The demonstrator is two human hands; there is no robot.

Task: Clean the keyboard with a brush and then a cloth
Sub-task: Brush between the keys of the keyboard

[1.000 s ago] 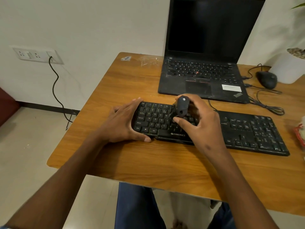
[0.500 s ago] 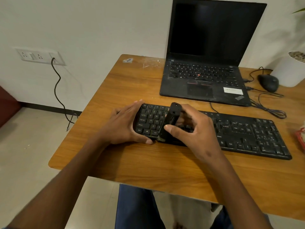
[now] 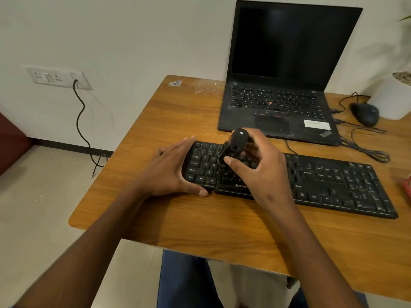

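Brushing is the step in hand: the right hand (image 3: 264, 170) pinches a black brush (image 3: 233, 145) between thumb and curled fingers, its head tilted down onto the left-hand letter keys of the black keyboard (image 3: 322, 181), which lies along the near part of the wooden desk (image 3: 155, 130). The left hand (image 3: 171, 172) braces the keyboard's left end, fingers straight and together along the far edge, thumb on the near edge. Short strokes along each row, bristles worked into the gaps, would probably lift most dust; that bracing hand should keep the board from sliding. No cloth shows. At twelve o'clock stands an open laptop (image 3: 278, 103), at two o'clock a mouse (image 3: 364, 113) and a white pot (image 3: 393, 96); a wall socket (image 3: 57, 77) sits at ten.
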